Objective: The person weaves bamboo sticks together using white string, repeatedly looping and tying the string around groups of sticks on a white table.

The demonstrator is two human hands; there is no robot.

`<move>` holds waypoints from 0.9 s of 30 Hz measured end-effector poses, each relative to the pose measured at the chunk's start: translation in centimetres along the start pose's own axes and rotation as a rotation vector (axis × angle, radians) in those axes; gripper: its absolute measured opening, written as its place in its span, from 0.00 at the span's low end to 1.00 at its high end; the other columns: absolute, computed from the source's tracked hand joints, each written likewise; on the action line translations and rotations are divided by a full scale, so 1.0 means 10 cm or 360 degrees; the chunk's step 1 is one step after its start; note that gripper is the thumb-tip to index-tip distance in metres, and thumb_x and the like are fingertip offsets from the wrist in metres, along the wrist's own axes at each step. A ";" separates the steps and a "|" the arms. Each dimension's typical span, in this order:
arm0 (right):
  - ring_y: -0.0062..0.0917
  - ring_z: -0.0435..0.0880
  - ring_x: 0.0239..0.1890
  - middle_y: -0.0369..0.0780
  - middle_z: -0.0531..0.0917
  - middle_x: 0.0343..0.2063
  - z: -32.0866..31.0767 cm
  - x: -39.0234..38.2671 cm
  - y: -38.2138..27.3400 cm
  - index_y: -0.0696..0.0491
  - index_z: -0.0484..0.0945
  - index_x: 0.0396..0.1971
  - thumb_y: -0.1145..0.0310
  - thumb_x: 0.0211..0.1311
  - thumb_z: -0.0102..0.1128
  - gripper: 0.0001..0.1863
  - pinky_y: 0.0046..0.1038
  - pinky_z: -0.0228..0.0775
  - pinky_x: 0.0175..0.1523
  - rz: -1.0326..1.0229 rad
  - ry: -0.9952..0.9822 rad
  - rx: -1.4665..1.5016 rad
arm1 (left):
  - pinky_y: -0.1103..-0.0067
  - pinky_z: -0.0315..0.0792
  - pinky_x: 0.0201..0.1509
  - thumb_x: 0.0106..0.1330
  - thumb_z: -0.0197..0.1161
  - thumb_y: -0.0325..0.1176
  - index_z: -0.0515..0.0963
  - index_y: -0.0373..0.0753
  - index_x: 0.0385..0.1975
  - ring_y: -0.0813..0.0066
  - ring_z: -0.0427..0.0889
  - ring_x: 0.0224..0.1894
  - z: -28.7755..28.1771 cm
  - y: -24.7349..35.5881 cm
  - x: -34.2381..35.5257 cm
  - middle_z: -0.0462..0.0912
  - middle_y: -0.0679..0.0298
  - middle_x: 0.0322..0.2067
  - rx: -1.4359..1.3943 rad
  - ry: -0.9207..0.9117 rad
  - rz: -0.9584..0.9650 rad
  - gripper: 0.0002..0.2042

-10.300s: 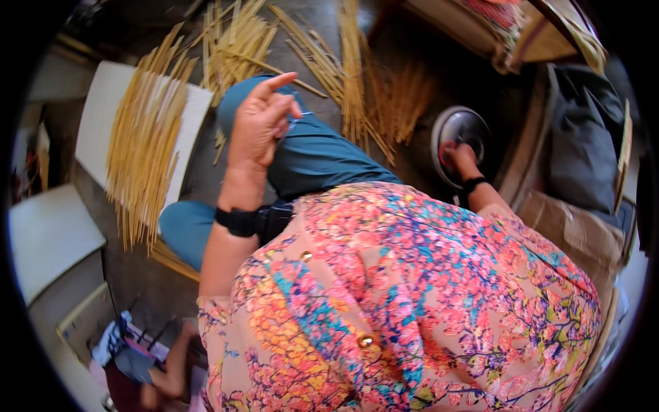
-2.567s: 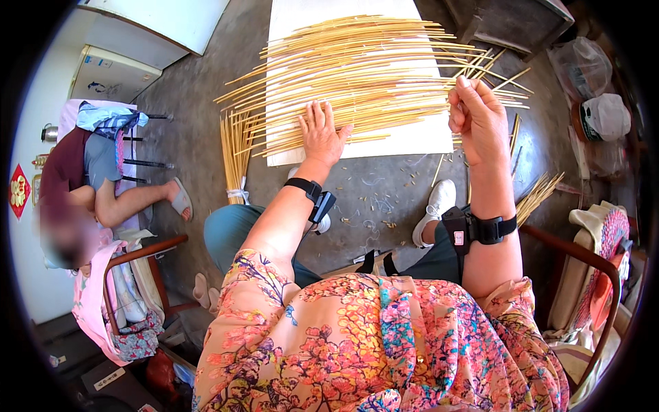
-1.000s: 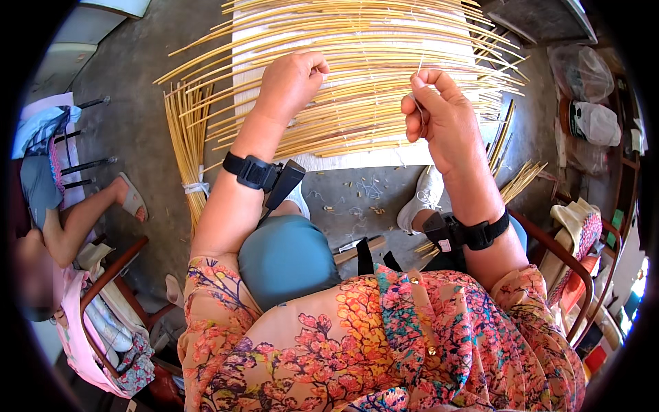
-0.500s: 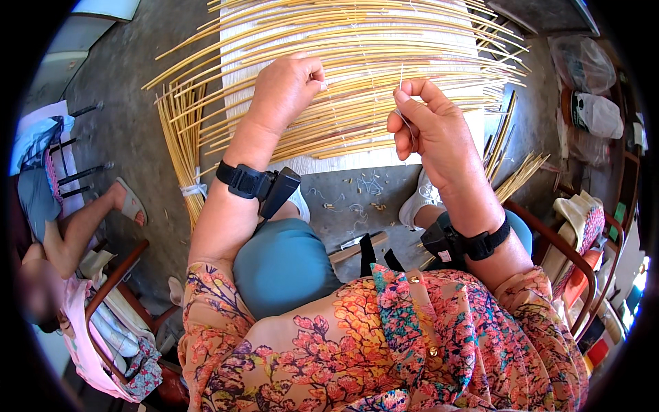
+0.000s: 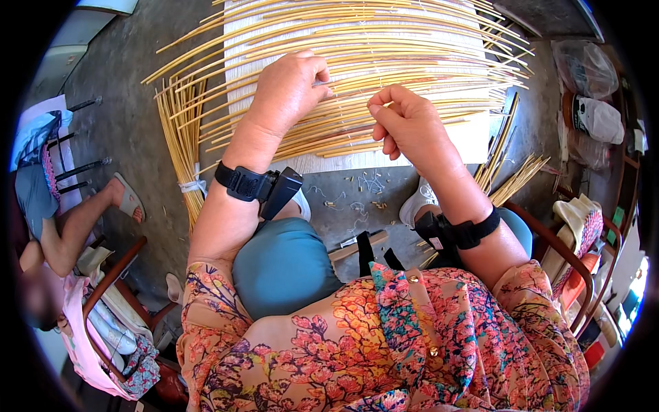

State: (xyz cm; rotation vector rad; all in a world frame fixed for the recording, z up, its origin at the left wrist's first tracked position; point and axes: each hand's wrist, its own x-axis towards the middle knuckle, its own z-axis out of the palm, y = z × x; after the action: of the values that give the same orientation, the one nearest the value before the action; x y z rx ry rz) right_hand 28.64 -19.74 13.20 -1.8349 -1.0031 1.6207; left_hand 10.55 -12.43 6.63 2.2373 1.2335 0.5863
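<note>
Many thin yellow reed sticks [image 5: 274, 60] lie side by side across a white board [image 5: 237, 103], crossed by rows of white thread [image 5: 373, 69]. Over the left part of the sticks, my left hand [image 5: 292, 82] is closed, fingers curled and thumb pointing right; what it pinches is too small to make out. Right of it, my right hand [image 5: 410, 129] hovers above the near sticks, thumb and forefinger pressed together. The white thread seen in this hand earlier is now mostly hidden behind its fingers.
Bundled sticks [image 5: 180, 137] tied with white stand left of the board, and another bundle [image 5: 518, 178] leans at the right. Scraps [image 5: 371, 184] litter the floor. A knife [image 5: 353, 239] lies near my feet. A seated person's leg [image 5: 89, 213] is at far left.
My right hand has moved left toward my left hand, turning so that its fingers point left. The thread rising from its fingertips no longer shows clearly. My left hand has shifted slightly right.
</note>
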 end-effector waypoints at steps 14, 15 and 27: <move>0.11 0.70 0.12 0.32 0.75 0.14 0.02 0.21 0.08 0.55 0.75 0.33 0.66 0.63 0.53 0.08 0.15 0.63 0.16 -0.0008 0.0124 -0.0324 | 0.76 0.71 0.30 0.46 0.69 0.27 0.78 0.36 0.24 0.67 0.79 0.25 0.08 0.05 0.02 0.79 0.60 0.24 -0.0055 0.0002 -0.0029 0.07; 0.11 0.70 0.12 0.32 0.75 0.14 0.02 0.21 0.09 0.55 0.75 0.33 0.66 0.63 0.53 0.08 0.15 0.63 0.16 -0.0006 0.0125 -0.0324 | 0.76 0.71 0.30 0.46 0.69 0.27 0.78 0.36 0.24 0.67 0.79 0.25 0.08 0.05 0.02 0.79 0.60 0.23 -0.0047 0.0007 -0.0029 0.07; 0.12 0.70 0.12 0.32 0.75 0.14 0.00 0.24 0.15 0.55 0.76 0.31 0.67 0.62 0.54 0.08 0.16 0.63 0.16 0.0038 0.0158 -0.0274 | 0.76 0.73 0.32 0.50 0.66 0.28 0.79 0.37 0.27 0.65 0.80 0.27 0.11 0.11 0.06 0.80 0.59 0.25 0.0007 0.0115 -0.0039 0.06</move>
State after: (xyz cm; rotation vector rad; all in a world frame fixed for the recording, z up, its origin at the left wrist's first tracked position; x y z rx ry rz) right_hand 29.03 -18.78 10.59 -2.0259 -1.1098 1.4808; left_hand 12.22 -12.66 6.49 2.2193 1.2968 0.6608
